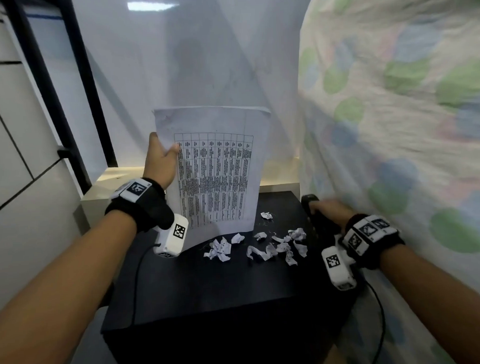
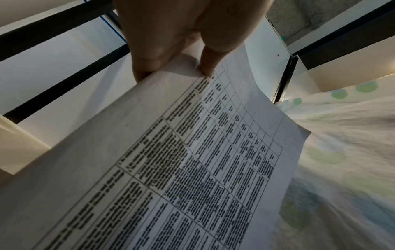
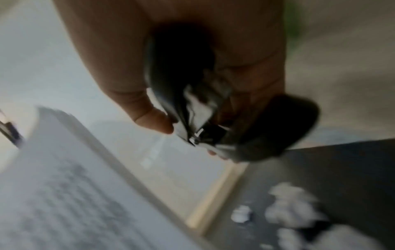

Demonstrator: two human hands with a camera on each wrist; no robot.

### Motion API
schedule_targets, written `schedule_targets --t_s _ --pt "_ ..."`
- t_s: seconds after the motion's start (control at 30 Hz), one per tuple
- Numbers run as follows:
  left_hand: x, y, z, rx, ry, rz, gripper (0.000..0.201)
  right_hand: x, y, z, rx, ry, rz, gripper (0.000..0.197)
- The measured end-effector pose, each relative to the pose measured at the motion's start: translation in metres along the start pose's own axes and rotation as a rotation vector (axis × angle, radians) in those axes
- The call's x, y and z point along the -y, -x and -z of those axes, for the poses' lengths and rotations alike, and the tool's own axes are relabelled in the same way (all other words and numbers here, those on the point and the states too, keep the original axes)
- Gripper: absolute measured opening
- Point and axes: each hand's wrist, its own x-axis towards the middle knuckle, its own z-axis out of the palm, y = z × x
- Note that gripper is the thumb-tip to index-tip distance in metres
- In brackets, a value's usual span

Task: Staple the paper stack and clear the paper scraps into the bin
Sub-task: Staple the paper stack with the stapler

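My left hand (image 1: 161, 154) pinches the left edge of a paper stack (image 1: 214, 172) printed with a table and holds it upright, its lower edge on the black table (image 1: 204, 286). The left wrist view shows the thumb and fingers (image 2: 207, 66) clamping the stack (image 2: 192, 160). My right hand (image 1: 329, 210) grips a black stapler (image 1: 315, 214) at the table's right edge; in the blurred right wrist view the stapler (image 3: 192, 108) sits in the curled hand (image 3: 153, 118). Several crumpled paper scraps (image 1: 263, 246) lie on the table between the hands. No bin shows in any view.
A patterned cloth (image 1: 394, 122) with green and blue dots hangs close on the right. A pale wooden ledge (image 1: 119, 178) runs behind the table against a whitish wall. Black frame bars (image 1: 67, 92) rise at the left. Cables trail from both wrist cameras.
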Motion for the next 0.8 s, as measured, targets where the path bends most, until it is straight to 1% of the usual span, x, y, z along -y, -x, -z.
schedule_targets --t_s 0.07,0.13,0.2,0.3,0.33,0.4,0.5,0.63,0.8 --pt "-0.002 0.001 0.0 0.003 0.013 0.006 0.017 0.037 0.018 0.003 0.011 -0.13 0.119 0.009" --pt "-0.004 0.003 0.0 0.007 0.048 0.003 0.025 0.077 0.037 0.003 0.009 -0.18 0.297 0.005" --pt "-0.007 0.006 0.001 0.026 0.103 -0.025 0.023 0.118 0.056 -0.001 0.04 -0.309 0.495 0.007" --pt "-0.005 0.007 0.002 0.059 0.129 -0.064 0.025 0.174 0.078 -0.016 0.077 -0.54 0.77 0.015" --pt "-0.005 0.008 0.003 0.067 0.132 -0.068 0.026 0.189 0.08 -0.024 0.065 -0.573 0.856 0.016" --pt "-0.004 0.006 0.004 0.083 0.129 -0.064 0.026 0.213 0.083 -0.041 -0.006 -0.567 0.991 0.017" --pt "-0.007 0.006 0.004 0.105 0.154 -0.054 0.023 0.235 0.078 -0.068 -0.105 -0.516 1.077 0.024" --pt "-0.004 0.01 0.004 0.128 0.198 -0.123 0.021 0.248 0.068 -0.1 -0.123 -0.511 1.096 0.03" --pt "-0.001 0.011 0.007 0.144 0.262 -0.091 0.021 0.252 0.058 -0.12 -0.1 -0.46 1.076 0.032"
